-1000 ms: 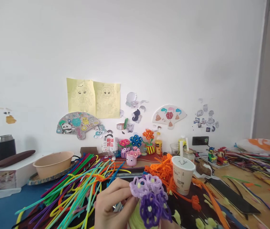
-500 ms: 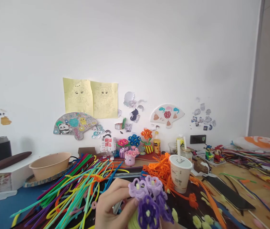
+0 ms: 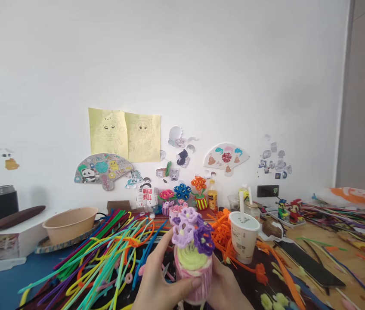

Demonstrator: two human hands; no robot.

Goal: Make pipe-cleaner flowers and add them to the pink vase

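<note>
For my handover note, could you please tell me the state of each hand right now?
Left hand: holding the pot, thumb across its front.
Right hand: holding the pot's right side, fingers mostly hidden.

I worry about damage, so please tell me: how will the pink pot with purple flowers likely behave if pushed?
The pink pot may tip, since the purple flowers rise above its rim. These look soft and looped, so they would probably bend rather than break.
</note>
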